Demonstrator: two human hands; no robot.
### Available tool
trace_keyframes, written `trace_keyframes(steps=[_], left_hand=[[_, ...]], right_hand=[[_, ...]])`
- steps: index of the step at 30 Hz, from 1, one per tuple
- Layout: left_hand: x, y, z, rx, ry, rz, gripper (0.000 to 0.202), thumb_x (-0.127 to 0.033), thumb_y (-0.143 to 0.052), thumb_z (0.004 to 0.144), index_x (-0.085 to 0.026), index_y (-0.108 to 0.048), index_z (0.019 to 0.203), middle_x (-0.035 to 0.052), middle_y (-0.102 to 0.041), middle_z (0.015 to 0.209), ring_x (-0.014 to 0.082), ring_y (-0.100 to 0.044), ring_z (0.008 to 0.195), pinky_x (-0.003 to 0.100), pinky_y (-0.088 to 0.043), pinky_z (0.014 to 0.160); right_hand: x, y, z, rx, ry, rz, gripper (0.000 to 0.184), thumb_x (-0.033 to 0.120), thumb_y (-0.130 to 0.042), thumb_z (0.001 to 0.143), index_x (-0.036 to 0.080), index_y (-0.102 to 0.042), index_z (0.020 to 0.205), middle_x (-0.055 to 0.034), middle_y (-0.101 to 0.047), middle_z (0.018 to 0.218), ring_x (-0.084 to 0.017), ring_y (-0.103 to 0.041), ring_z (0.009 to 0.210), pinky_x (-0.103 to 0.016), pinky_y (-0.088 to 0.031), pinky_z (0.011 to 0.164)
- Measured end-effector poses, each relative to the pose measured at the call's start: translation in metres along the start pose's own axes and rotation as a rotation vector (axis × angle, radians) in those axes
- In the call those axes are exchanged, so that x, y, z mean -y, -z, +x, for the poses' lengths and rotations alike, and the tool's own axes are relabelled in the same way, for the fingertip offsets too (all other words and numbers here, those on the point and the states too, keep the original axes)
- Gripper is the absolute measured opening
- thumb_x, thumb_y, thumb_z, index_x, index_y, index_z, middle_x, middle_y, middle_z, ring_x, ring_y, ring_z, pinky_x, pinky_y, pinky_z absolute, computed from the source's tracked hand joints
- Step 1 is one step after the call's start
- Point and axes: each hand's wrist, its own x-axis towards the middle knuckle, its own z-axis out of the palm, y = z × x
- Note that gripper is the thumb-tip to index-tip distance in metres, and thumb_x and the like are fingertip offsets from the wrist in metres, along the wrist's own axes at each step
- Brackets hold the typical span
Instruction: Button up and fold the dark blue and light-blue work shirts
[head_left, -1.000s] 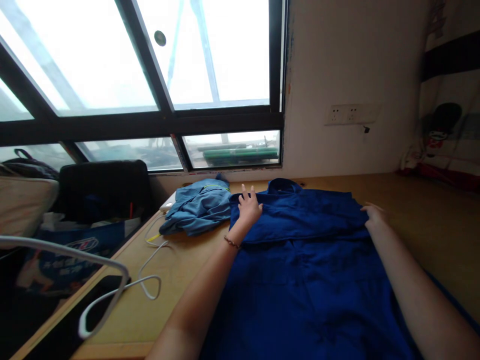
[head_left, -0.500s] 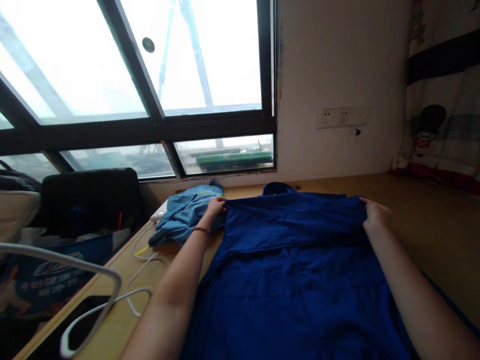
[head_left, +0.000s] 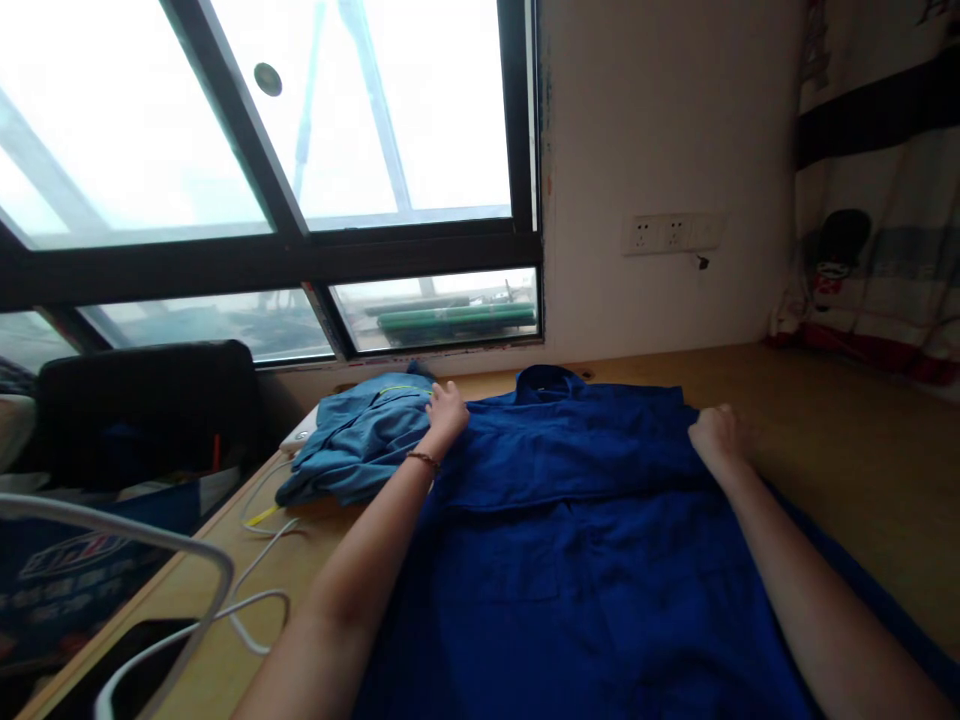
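Observation:
A dark blue long garment with a collar, seemingly a work shirt (head_left: 555,540), lies spread over the wooden surface, its collar at the far end. At its upper left edge my left hand (head_left: 448,412) is closed with fingers curled at the shoulder cloth. My right hand (head_left: 718,440) makes a fist around the upper right edge; its fingertips are partly hidden. Just left of my left hand sits a crumpled lighter blue garment (head_left: 360,440) with a yellow-green strip.
A white cable (head_left: 262,600) loops over the left of the wooden table (head_left: 847,450), near a black flat object (head_left: 142,650). Beyond the left edge stand a dark chair back (head_left: 150,410) and a printed bag (head_left: 97,560). A window, wall sockets (head_left: 673,233) and a curtain (head_left: 877,200) border the far side.
Both hands have come down slightly and turned, lowering the blue garment's upper edge. More of its collar and shoulders now shows. The camera view has shifted a little to the right.

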Motion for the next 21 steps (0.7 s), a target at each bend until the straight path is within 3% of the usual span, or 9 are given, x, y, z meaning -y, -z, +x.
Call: trace_keyframes(steps=[3,5,8,12,16,19,21], left_hand=[[-0.035,-0.014,-0.047,-0.016,-0.184,0.224,0.056,-0.04,-0.041,0.079,-0.012,-0.033,0.127,0.0219,-0.022,0.137,0.0371,-0.019,0.125,0.053,-0.017,0.096],[-0.046,-0.025,-0.077,0.111,-0.257,0.229,0.062,-0.055,-0.029,0.08,-0.018,-0.033,0.129,0.0172,-0.027,0.136,0.0375,-0.021,0.124,0.054,-0.018,0.095],[-0.035,-0.033,-0.1,0.226,-0.272,0.245,0.069,-0.067,-0.019,0.074,-0.027,-0.033,0.129,0.0112,-0.029,0.137,0.0361,-0.02,0.125,0.053,-0.014,0.097],[-0.001,-0.025,-0.089,0.205,-0.156,0.296,0.073,-0.07,-0.021,0.071,-0.028,-0.035,0.129,0.0109,-0.029,0.137,0.0335,-0.02,0.126,0.05,-0.01,0.099],[0.015,-0.017,-0.075,0.134,-0.072,0.262,0.059,-0.058,-0.027,0.079,-0.024,-0.044,0.123,0.0114,-0.033,0.135,0.0289,-0.025,0.124,0.046,-0.017,0.099],[0.018,-0.01,-0.067,-0.004,0.068,0.18,0.05,-0.045,-0.038,0.079,-0.012,-0.048,0.116,0.0179,-0.039,0.129,0.0287,-0.034,0.119,0.041,-0.028,0.095],[0.02,-0.001,-0.057,-0.026,0.229,0.088,0.052,-0.037,-0.048,0.075,-0.002,-0.046,0.113,0.0261,-0.043,0.121,0.032,-0.04,0.114,0.041,-0.032,0.091]], right_hand=[[0.037,-0.003,-0.018,0.046,0.285,-0.019,0.041,0.031,-0.035,0.081,0.017,-0.052,0.115,-0.0121,-0.045,0.124,-0.03,-0.036,0.115,-0.047,-0.031,0.092],[0.051,-0.013,-0.028,0.219,0.422,-0.028,0.048,0.047,-0.031,0.082,0.029,-0.04,0.126,-0.0016,-0.035,0.134,-0.031,-0.026,0.121,-0.051,-0.025,0.095],[0.045,-0.029,-0.033,0.412,0.31,-0.099,0.06,0.064,-0.024,0.077,0.036,-0.031,0.129,0.0039,-0.026,0.138,-0.035,-0.02,0.123,-0.058,-0.019,0.095],[0.014,-0.037,-0.021,0.372,0.115,-0.123,0.061,0.064,-0.017,0.078,0.035,-0.028,0.131,0.0029,-0.025,0.139,-0.032,-0.02,0.124,-0.059,-0.014,0.095],[0.003,-0.037,-0.016,0.308,-0.029,-0.062,0.057,0.062,-0.017,0.079,0.036,-0.035,0.127,0.0035,-0.026,0.138,-0.035,-0.017,0.124,-0.06,-0.017,0.093],[0.003,-0.037,-0.012,0.278,-0.062,0.005,0.056,0.059,-0.025,0.08,0.031,-0.037,0.126,-0.0006,-0.025,0.139,-0.036,-0.02,0.123,-0.057,-0.02,0.093],[0.001,-0.036,-0.003,0.219,-0.114,0.055,0.064,0.057,-0.037,0.077,0.02,-0.033,0.129,-0.01,-0.024,0.138,-0.035,-0.025,0.121,-0.053,-0.023,0.095]])
